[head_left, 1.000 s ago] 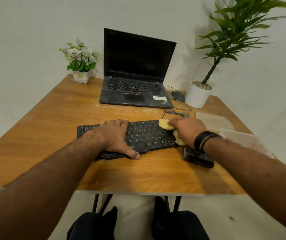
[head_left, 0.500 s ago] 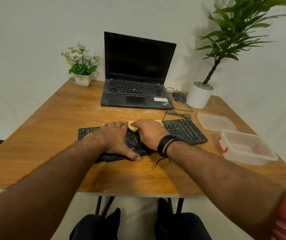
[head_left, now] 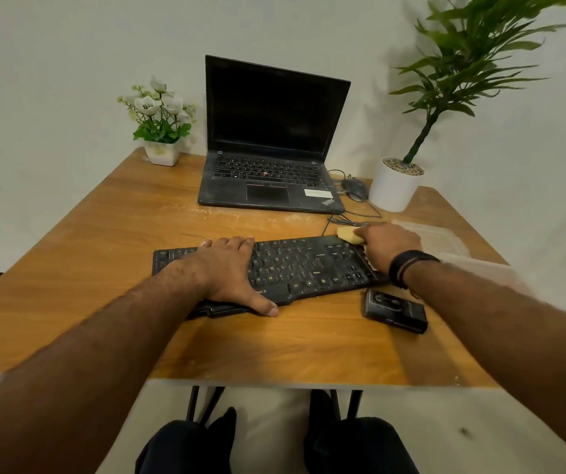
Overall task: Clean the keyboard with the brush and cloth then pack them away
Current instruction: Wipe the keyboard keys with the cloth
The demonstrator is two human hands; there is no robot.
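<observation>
Cloth (head_left: 350,235) sits clamped under the right hand (head_left: 389,246) at the keyboard's (head_left: 309,265) right end; left hand (head_left: 227,268) lies flat on its left half, fingers straight.

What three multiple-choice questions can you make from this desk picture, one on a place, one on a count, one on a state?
1. Where is the right hand? A keyboard's right end B laptop C lap
2. How many potted plants stand on the table? A one B two C four
3. The laptop screen is A dark B showing text C closed

Key: 1 A, it presses the yellow cloth on the right end of the keyboard. 2 B, the flower pot and the leafy plant. 3 A, lid open, screen black.
</observation>
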